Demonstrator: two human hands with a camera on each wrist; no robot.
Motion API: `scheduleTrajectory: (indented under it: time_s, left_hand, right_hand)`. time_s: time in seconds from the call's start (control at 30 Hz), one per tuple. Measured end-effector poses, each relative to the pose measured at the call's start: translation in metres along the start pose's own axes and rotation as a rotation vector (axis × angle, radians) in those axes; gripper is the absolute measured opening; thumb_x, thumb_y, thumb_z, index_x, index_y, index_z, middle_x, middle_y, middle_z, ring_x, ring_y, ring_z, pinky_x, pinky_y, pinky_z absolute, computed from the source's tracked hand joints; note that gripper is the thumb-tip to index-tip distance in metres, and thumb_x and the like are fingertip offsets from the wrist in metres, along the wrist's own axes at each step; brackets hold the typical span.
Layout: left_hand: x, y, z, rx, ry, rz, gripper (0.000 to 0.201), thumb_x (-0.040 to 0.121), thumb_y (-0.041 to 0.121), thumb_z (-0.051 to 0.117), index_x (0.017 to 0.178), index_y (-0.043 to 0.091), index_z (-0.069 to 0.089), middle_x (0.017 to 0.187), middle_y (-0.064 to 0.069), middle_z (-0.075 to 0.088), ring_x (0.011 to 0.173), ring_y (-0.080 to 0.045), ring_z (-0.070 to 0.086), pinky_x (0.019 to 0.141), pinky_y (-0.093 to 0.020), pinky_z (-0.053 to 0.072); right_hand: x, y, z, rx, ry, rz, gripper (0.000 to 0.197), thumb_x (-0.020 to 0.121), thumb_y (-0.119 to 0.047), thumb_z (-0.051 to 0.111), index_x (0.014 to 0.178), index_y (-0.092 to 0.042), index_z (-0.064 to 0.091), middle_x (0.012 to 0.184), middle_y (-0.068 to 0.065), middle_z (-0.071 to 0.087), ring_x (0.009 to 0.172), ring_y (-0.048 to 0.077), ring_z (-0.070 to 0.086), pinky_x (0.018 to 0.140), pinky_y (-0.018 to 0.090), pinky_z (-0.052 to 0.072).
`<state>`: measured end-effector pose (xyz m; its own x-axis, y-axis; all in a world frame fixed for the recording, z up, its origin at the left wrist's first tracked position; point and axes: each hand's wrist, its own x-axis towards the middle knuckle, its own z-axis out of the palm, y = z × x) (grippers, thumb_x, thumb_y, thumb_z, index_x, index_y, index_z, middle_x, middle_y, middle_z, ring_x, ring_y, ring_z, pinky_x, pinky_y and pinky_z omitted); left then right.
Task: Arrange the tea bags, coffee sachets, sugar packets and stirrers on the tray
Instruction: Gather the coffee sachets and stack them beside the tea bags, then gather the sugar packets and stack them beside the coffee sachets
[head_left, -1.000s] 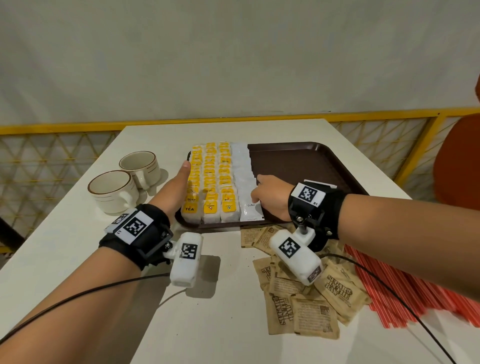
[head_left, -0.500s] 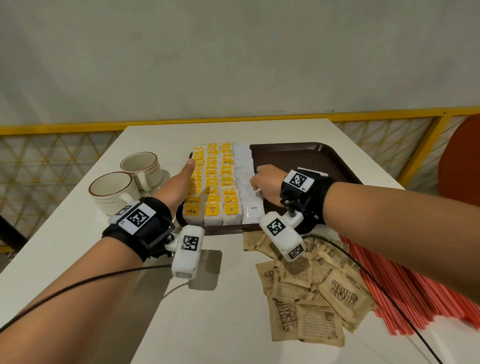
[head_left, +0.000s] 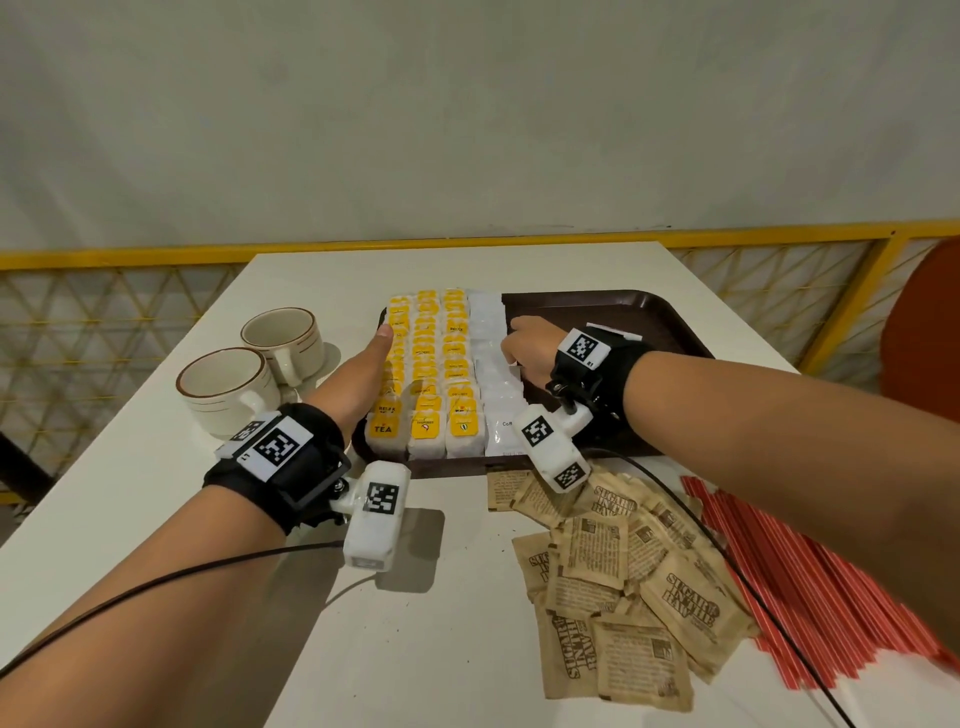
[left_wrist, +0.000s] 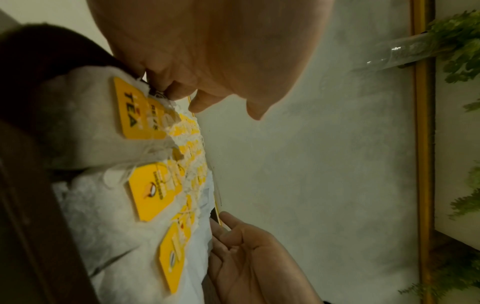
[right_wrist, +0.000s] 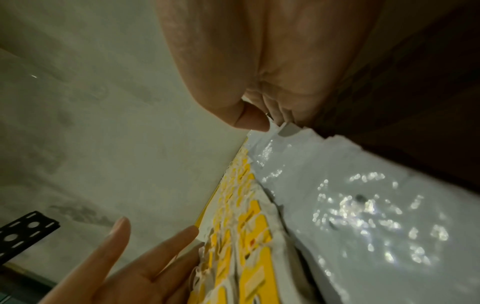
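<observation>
Since a second ago I see my right hand (head_left: 530, 348) has slid up the column of white coffee sachets (head_left: 493, 364), away from the near rim of the tray (head_left: 623, 317) toward its middle; my left hand (head_left: 363, 374) has kept its place.

The left hand's fingers (right_wrist: 135, 253) are straight and together, flat against the outer side of the tea bags (head_left: 426, 374), bracing the three yellow-tagged rows. The right hand's fingers are curled, tips at the sachets' free edge; whether they pinch a sachet or only nudge it I cannot tell.

I judge the step in hand to be squaring the sachet column against the tea bags. Next I would press lightly inward from both sides, then fetch the sugar packets (head_left: 623, 587), which lie loose on the worktop (head_left: 156, 467) just behind my right wrist, and the red stirrers (head_left: 831, 597) beyond them.

Open tray floor lies past the right fingertips, wide enough for both. The left fingers sit close to the tray's side rim, and two cups (head_left: 260, 369) stand near that wrist, so little slack there.
</observation>
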<state>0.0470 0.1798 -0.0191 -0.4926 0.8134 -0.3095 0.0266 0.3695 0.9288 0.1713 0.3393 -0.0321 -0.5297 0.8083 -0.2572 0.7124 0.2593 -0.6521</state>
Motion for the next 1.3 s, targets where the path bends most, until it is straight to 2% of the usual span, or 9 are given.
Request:
scheduleTrajectory:
  time_s: [0.13,0.23,0.37,0.5,0.63,0.87,0.97,1.07,1.3]
  left_hand:
    - [0.004,-0.002,0.000,0.001,-0.002,0.011,0.056,0.099,0.053,0.024,0.140,0.019,0.042,0.122,0.005,0.050,0.101,-0.011,0.046,0.090,-0.028,0.034]
    - [0.004,-0.001,-0.002,0.025,0.016,0.016,0.055,0.099,0.053,0.023,0.139,0.021,0.043,0.126,0.008,0.050,0.103,-0.009,0.044,0.090,-0.026,0.031]
    - [0.005,0.006,0.000,0.107,0.029,0.074,0.056,0.100,0.052,0.022,0.143,0.020,0.038,0.137,0.010,0.044,0.125,-0.011,0.041,0.097,-0.027,0.028]
    - [0.008,0.011,0.017,0.129,-0.037,0.140,0.063,0.096,0.060,0.023,0.149,0.026,0.025,0.155,0.005,0.027,0.143,-0.016,0.024,0.113,-0.036,0.019]
    - [0.010,0.015,0.034,0.139,-0.076,0.137,0.065,0.095,0.061,0.024,0.151,0.027,0.022,0.156,0.006,0.024,0.144,-0.017,0.021,0.114,-0.036,0.017]
    - [-0.015,0.017,0.037,0.300,-0.132,0.349,0.044,0.097,0.043,0.047,0.132,0.019,0.054,0.134,0.008,0.050,0.123,-0.009,0.045,0.100,-0.025,0.032]
    - [-0.041,0.016,0.039,0.590,-0.416,0.443,0.028,0.089,0.040,0.062,0.112,0.028,0.069,0.117,0.011,0.064,0.106,-0.002,0.057,0.094,-0.016,0.040]
    - [-0.062,0.007,0.057,0.933,-0.647,0.541,0.036,0.084,0.040,0.067,0.119,0.031,0.065,0.121,0.017,0.063,0.110,0.002,0.056,0.096,-0.021,0.044]
    - [-0.075,-0.016,0.100,1.251,-0.680,0.720,0.042,0.076,0.036,0.076,0.114,0.023,0.067,0.117,0.002,0.057,0.105,-0.012,0.053,0.093,-0.030,0.042]
  right_hand:
    - [-0.013,-0.001,-0.009,-0.276,0.046,-0.043,0.030,0.097,-0.010,0.048,0.123,0.004,0.055,0.091,0.006,0.049,0.112,0.028,0.055,0.088,0.028,0.042]
    - [-0.023,0.002,-0.015,-0.483,0.039,-0.162,0.028,0.098,-0.018,0.050,0.119,0.000,0.057,0.073,-0.001,0.035,0.115,0.028,0.054,0.084,0.027,0.039]
    - [-0.031,0.018,-0.006,-0.501,0.043,-0.204,0.025,0.097,-0.020,0.050,0.116,-0.006,0.058,0.099,0.007,0.044,0.116,0.027,0.051,0.080,0.022,0.031]
    - [-0.027,0.023,0.006,-0.348,-0.011,-0.160,0.029,0.095,-0.012,0.051,0.120,0.001,0.057,0.096,0.002,0.038,0.105,0.026,0.054,0.078,0.022,0.030]
    - [-0.025,0.028,0.009,0.112,-0.117,-0.017,0.055,0.070,-0.009,0.052,0.120,0.015,0.050,0.074,0.004,0.048,0.065,0.017,0.046,0.070,0.036,0.041]
    - [-0.087,0.030,-0.024,0.457,-0.157,-0.060,0.039,0.091,0.002,0.051,0.130,-0.001,0.049,0.103,0.011,0.061,0.084,0.016,0.055,0.087,0.033,0.051]
    - [-0.137,0.039,-0.047,-0.071,-0.345,-0.201,0.036,0.087,-0.009,0.066,0.122,-0.013,0.058,0.115,0.006,0.065,0.091,0.010,0.062,0.089,0.025,0.050]
    - [-0.166,0.057,-0.054,-0.701,-0.377,-0.223,0.061,0.078,-0.036,0.076,0.131,-0.022,0.050,0.124,-0.007,0.058,0.104,0.006,0.057,0.083,0.014,0.044]
    - [-0.166,0.091,-0.028,-0.601,-0.297,-0.221,0.108,0.058,-0.041,0.088,0.144,-0.024,0.026,0.131,-0.003,0.052,0.116,0.015,0.054,0.097,0.033,0.047]
